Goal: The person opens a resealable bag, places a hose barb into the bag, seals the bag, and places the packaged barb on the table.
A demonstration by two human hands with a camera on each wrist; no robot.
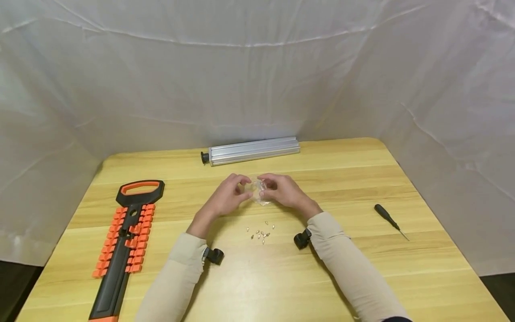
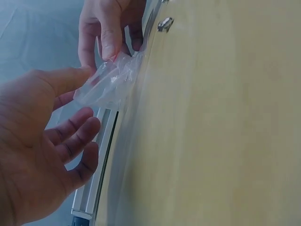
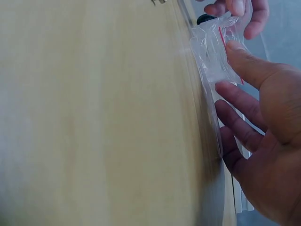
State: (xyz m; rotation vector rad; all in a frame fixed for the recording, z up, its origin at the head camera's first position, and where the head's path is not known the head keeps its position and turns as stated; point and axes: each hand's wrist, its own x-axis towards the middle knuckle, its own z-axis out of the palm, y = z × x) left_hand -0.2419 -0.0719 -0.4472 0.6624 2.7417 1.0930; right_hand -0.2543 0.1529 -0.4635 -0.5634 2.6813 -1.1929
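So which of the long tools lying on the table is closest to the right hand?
The small black screwdriver, lying right of the right hand; the orange-and-black tool lies far left, the aluminium bar behind.

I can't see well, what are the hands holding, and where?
Both hands pinch a small clear bag: the left hand at its left edge, the right hand at its right edge.

You are working under soft, even light diffusing through white sheeting; shadows are lying faint under your sleeves. Your wrist views are blurring the wooden table [image 2: 211, 141] up close, edges bending slightly.
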